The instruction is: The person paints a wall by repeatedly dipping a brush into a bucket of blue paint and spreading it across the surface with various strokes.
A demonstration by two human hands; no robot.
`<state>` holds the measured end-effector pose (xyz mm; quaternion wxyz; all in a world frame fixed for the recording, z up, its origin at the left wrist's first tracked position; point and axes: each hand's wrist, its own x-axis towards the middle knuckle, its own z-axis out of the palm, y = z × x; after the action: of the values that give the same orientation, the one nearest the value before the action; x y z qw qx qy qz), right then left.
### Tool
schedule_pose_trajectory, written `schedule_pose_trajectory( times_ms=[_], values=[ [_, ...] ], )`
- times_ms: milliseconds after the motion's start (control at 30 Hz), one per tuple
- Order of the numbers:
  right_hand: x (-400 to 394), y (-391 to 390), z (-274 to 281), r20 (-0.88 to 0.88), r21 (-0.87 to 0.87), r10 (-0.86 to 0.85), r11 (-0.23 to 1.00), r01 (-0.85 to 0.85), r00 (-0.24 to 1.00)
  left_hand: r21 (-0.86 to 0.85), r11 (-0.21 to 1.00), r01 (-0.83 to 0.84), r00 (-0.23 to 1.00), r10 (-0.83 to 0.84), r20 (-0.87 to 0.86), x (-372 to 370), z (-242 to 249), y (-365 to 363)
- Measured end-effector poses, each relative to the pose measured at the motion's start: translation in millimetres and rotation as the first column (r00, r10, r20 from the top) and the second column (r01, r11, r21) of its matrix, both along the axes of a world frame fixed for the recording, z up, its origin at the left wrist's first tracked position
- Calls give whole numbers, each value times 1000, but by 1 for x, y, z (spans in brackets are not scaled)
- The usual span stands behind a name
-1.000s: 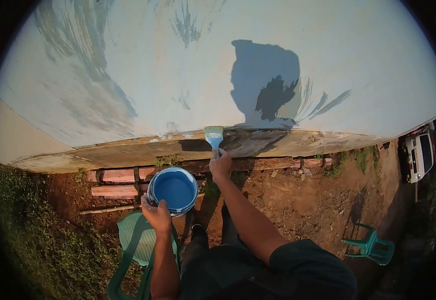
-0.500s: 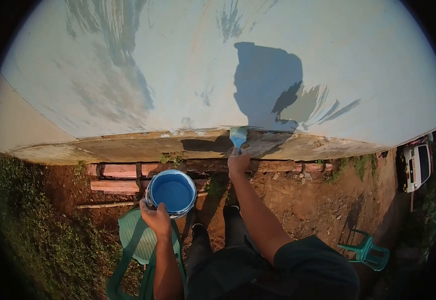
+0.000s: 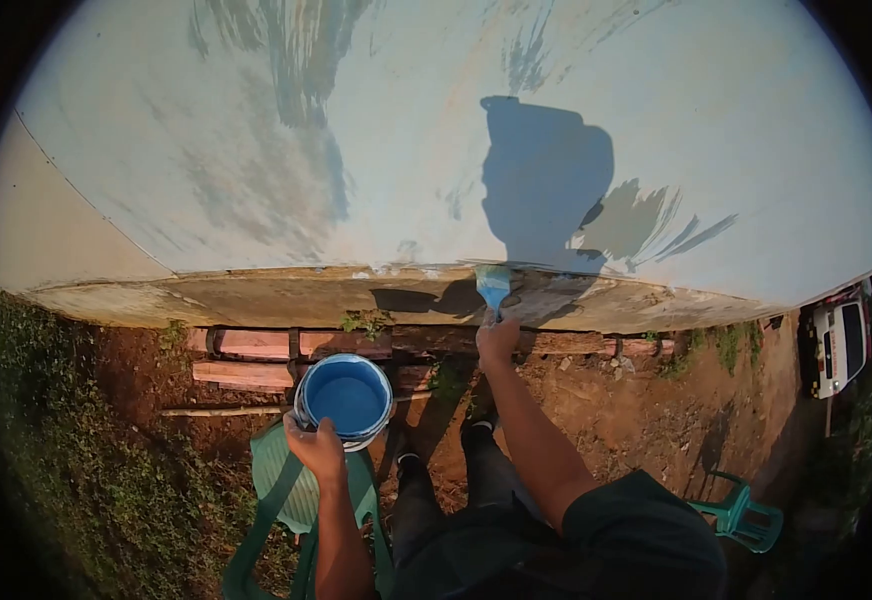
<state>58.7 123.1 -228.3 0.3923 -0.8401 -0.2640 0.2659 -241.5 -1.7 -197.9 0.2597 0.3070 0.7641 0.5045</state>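
Observation:
My left hand grips the near left rim of a paint bucket, thumb over the edge. Blue paint fills part of it, and pale smears coat its rim. My right hand is closed around the handle of a wide paintbrush. The brush points away from me, its pale bristles against the lower edge of the light wall. Darker wet-looking strokes mark the wall at upper left and to the right of my shadow.
A green plastic chair stands below the bucket. Another green chair is at lower right. Pinkish beams and a stick lie along the wall's foot. A white vehicle is at far right, plants at left.
The view has shifted, so the wall marks and chairs appear further right. The brush stays at the wall's lower edge, its handle now more upright. The bucket remains in my left hand.

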Motion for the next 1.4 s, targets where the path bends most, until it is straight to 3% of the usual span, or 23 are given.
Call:
schedule_pose_trajectory(
  times_ms=[67,133,167,233,300,367,433,533,633,667,800,867,900,967,1033,1067,1167,1200,1267,1400],
  values=[
    [-29,9,-8,25,49,41,998,-43,999,-3,1000,-9,1000,9,26,-14,-27,-5],
    [-63,20,-30,128,98,225,966,-238,966,29,999,-17,997,15,70,-5,9,-1],
    [-76,17,-27,129,100,230,965,-243,965,56,998,-26,993,19,120,-1,22,0],
    [-100,5,-19,119,165,358,912,-375,926,56,998,-27,997,23,75,-7,1,-1],
    [-89,-4,-16,90,138,300,941,-310,950,54,998,-25,999,24,28,-12,-5,-1],
    [-67,-9,-19,60,106,237,964,-243,970,8,998,69,991,-70,115,-9,15,4],
    [-53,-9,-20,74,107,23,994,-31,997,22,996,82,992,-83,98,-14,1,8],
    [-63,4,-17,-16,132,-15,991,17,1000,56,996,75,989,-82,120,-18,-1,8],
    [-108,25,-37,74,159,106,980,-117,992,62,998,-5,990,-3,138,-19,3,7],
    [-126,31,-63,-67,294,141,949,-115,988,49,997,-64,991,57,119,-19,3,6],
    [-177,21,-27,-66,316,411,873,-372,909,35,996,-83,989,78,125,-38,-23,-7],
    [-171,13,-23,-16,346,374,872,-346,927,-158,987,-31,999,33,11,-55,-55,-16],
    [-158,9,-21,-43,301,292,916,-266,956,-164,986,-31,999,33,9,-57,-56,-19],
    [-133,5,-23,-67,253,210,949,-187,975,-217,976,-25,994,48,101,-61,-51,-22],
    [-117,10,-35,-129,164,-2,986,23,992,-196,979,-52,983,85,162,-54,-19,-20],
    [-119,12,-40,-134,164,7,986,16,991,-176,982,-74,968,113,224,-53,-9,-21],
    [-142,27,-61,-70,300,61,953,-37,996,-223,967,-123,974,161,162,-70,-48,-35],
    [-160,35,-74,-71,284,27,959,-6,997,-222,967,-126,974,162,156,-70,-41,-35],
    [-203,36,-42,-102,289,70,957,-38,992,-209,963,-169,971,199,134,-64,-21,-34],
    [-262,31,-38,-32,358,373,871,-338,927,-240,951,-194,967,226,116,-67,-28,-36]
  ],
)
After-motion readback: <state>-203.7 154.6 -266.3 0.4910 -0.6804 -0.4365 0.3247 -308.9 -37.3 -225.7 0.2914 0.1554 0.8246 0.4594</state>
